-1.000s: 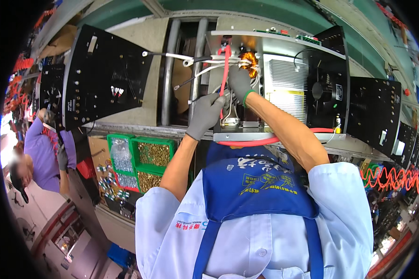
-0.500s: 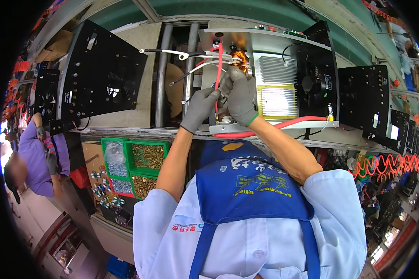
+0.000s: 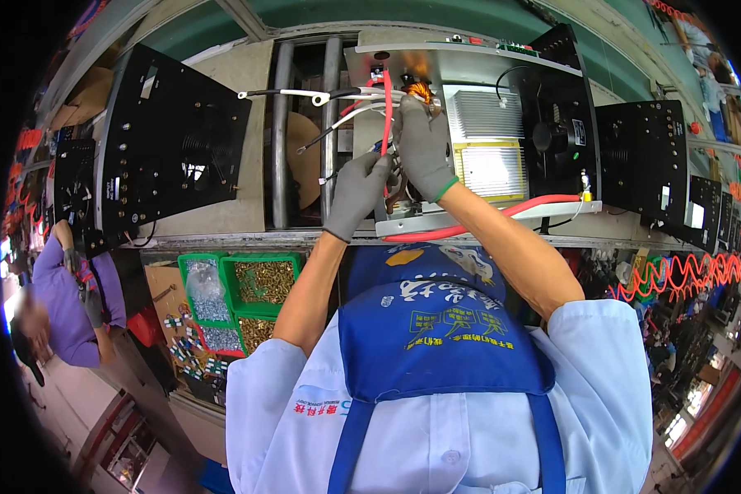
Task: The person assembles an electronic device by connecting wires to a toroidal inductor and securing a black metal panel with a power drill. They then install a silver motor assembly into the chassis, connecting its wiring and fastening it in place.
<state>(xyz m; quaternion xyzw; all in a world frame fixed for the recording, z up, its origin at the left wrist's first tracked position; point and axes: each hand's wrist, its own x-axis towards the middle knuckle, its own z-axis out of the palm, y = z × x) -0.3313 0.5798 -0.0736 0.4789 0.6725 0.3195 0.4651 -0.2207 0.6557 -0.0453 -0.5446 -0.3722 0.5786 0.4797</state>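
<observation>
An open metal chassis (image 3: 473, 66) lies in front of me, with a finned silver heatsink (image 3: 486, 115) and a black fan (image 3: 545, 136) inside. My left hand (image 3: 356, 193), in a grey glove, has its fingers closed at an upright red cable (image 3: 387, 111) on the left of the chassis. My grey-gloved right hand (image 3: 426, 152) is bent over the wiring, its fingers against the lower side of a copper-wound coil (image 3: 417, 89). Whatever lies under those fingers is hidden. White cables (image 3: 354, 93) with ring terminals stick out leftward from beside the coil.
A thick red cable (image 3: 486, 224) runs along the chassis's near edge. Black units stand on the left (image 3: 181, 140) and right (image 3: 642, 156). Metal rollers (image 3: 282, 140) lie left of the chassis. Green bins (image 3: 263, 257) of small metal parts sit below. A co-worker (image 3: 74, 288) is at far left.
My right hand has moved up and away from the left hand, to the coil. The left hand stays by the red cable. The whole view has shifted slightly.
</observation>
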